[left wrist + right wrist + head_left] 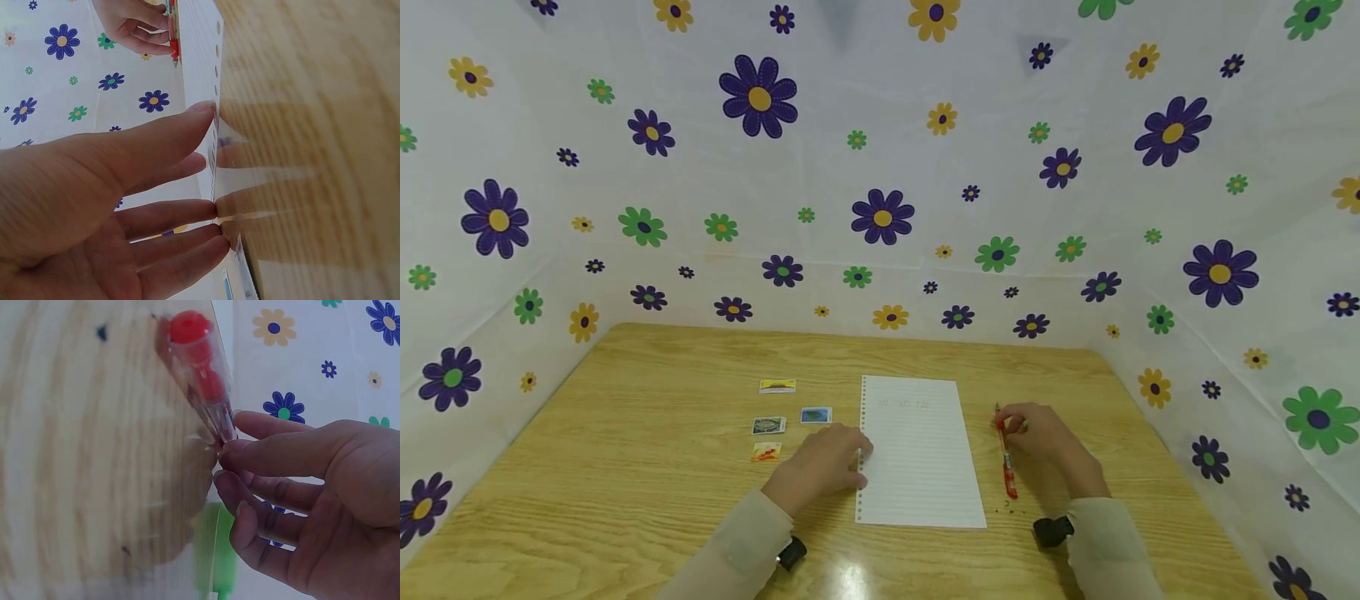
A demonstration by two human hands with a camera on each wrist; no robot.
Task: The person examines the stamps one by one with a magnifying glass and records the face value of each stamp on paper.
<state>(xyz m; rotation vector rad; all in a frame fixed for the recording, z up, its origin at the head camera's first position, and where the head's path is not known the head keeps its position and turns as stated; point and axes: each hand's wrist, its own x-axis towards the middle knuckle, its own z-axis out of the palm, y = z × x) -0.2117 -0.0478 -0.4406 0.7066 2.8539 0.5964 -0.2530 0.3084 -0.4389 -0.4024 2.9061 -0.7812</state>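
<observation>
A sheet of lined, hole-punched paper [917, 467] lies on the table with faint writing near its top. My left hand [820, 462] rests at its punched left edge; in the left wrist view the fingertips [209, 209] touch down along that edge. To the right of the sheet, my right hand [1041, 433] pinches a red pen [1006, 458] near its point, between thumb and fingers. The pen lies lengthwise, its red end [190, 328] towards me. Close to the right fingers is a green object [224, 550], blurred in the right wrist view.
Several small picture cards, one with a yellow picture [777, 387] and one blue [816, 415], lie left of the paper. Dark crumbs [1011, 510] dot the wooden table [647, 467] below the pen. A flower-patterned sheet [820, 175] walls the back and sides.
</observation>
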